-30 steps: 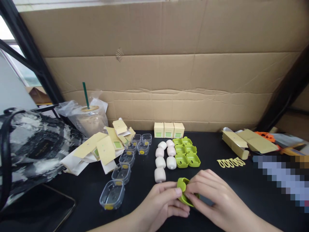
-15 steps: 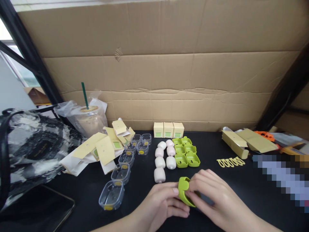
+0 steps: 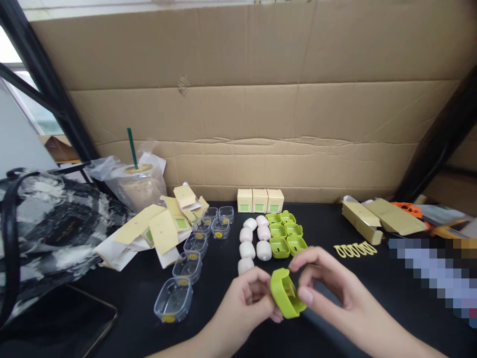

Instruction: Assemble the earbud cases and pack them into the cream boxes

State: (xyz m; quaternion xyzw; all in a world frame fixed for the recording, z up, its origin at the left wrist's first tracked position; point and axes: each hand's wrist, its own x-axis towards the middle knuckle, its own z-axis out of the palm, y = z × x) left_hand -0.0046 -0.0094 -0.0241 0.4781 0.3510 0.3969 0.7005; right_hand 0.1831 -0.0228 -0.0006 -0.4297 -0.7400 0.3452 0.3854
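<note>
Pinches a lime-green, hollow plastic case with rounded corners (image 3: 282,296) between thumb and fingers of the left hand (image 3: 249,304) — tilted, above the black tabletop (image 3: 324,223), near the white, rounded pods (image 3: 247,250). Curves the right hand (image 3: 346,298), spread, beside its opening — cannot tell whether touching.

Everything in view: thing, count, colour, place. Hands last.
Held case: 1, green, left hand
Table cases: 6, green, centre
Pods: 7, whitish, beside cases
Clear tubs: 7, transparent, centre-left
Small boxes: 3, cream, back centre
Opened cartons: several, cream-white, left
Loops: several, yellow, right
Right clutter: uncounted, cream/orange, far right
Bagged cup: 1, brown, back left
Bag: 1, black-white, left
Flat slab: 1, black, lower left
Cardboard: 1, brown, back
Frame posts: 2, black, sides
Window: 1, pale, upper left
Table: 1, black, underneath
Left hand: 1, bare, holding case
Right hand: 1, bare, beside case
</note>
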